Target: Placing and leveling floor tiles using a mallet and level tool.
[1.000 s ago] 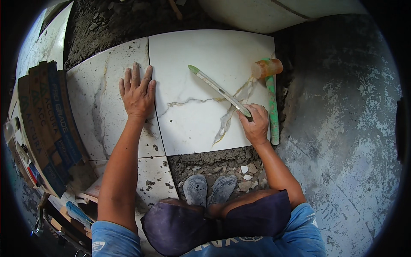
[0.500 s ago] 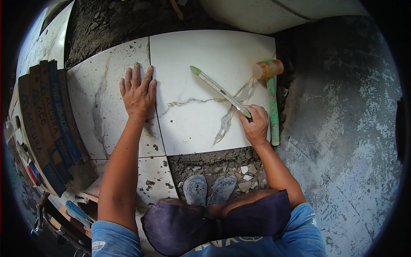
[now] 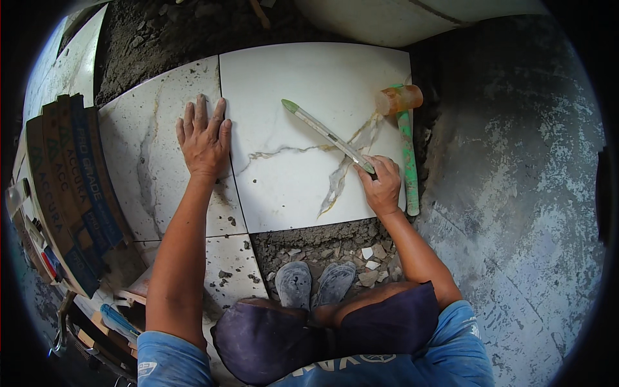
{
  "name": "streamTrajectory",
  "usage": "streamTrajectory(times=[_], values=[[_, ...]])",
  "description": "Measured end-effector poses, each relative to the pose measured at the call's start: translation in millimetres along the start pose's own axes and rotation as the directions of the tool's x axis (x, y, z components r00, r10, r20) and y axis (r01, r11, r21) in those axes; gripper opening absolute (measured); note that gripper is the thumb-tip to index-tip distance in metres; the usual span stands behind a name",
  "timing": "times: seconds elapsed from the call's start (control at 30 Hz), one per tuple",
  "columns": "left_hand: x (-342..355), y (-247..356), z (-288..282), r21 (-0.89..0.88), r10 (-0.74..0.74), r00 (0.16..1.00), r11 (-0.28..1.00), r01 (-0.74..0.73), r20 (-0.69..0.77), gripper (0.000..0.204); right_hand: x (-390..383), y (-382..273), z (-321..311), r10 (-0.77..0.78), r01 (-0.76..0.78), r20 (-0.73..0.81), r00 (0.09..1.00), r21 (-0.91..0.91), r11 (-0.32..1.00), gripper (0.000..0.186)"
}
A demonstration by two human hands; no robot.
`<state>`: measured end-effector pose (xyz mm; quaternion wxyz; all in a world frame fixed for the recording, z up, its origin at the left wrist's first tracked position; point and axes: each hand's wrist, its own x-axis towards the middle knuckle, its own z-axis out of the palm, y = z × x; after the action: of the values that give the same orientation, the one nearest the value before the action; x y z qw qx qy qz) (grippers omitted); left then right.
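Tile work on the floor: my left hand [image 3: 203,138] lies flat, fingers spread and grasping nothing, palm across the joint between the big white marbled tile [image 3: 309,187] and the neighbouring tile [image 3: 145,168] to its left. My right hand [image 3: 382,186] is clenched around the near end of a long slim tool [image 3: 322,132], grey with a green tip, lying diagonally on the big tile and pointing away toward the upper left. I can't tell what kind of tool it is. To do this well, I judge I should keep the left palm pressing evenly over the joint to feel for any lip, hold the tool low and steady so it doesn't scratch the glaze, and not shift the tile on the mortar bed [image 3: 161,39]. Mallet [image 3: 405,129] with orange head and green handle lies along the tile's right edge, just beside my right hand. Count: two hands, one slim tool, one mallet, two sandalled feet [image 3: 316,284] on rubble at the tile's near edge, one stack of flat boxes [image 3: 68,187] at left, at least three laid tiles in view.
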<state>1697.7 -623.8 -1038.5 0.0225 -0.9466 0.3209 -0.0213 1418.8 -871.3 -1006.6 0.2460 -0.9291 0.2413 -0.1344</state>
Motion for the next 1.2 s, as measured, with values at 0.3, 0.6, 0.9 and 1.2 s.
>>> streamTrajectory(times=[0.3, 0.6, 0.9, 1.2], values=[[0.6, 2.3, -2.8, 0.0, 0.001, 1.0, 1.0, -0.001, -0.006, 0.045, -3.6, 4.0, 3.2, 0.005, -0.005, -0.014, 1.0, -0.001, 1.0, 0.026], [-0.3, 1.6, -0.6, 0.014, 0.005, 1.0, 1.0, -0.004, -0.004, 0.045, -4.7, 6.2, 4.6, 0.004, -0.004, -0.02, 1.0, -0.004, 1.0, 0.027], [0.5, 3.6, -2.5, 0.005, 0.004, 1.0, 1.0, -0.004, 0.012, 0.046, -11.5, 10.1, -0.2, 0.013, -0.012, -0.02, 1.0, 0.01, 1.0, 0.027], [0.7, 0.0, 0.1, 0.037, 0.008, 1.0, 0.999, -0.007, -0.014, 0.046, -20.1, 16.4, -8.2, 0.06, -0.06, -0.012, 0.998, 0.051, 0.997, 0.032]])
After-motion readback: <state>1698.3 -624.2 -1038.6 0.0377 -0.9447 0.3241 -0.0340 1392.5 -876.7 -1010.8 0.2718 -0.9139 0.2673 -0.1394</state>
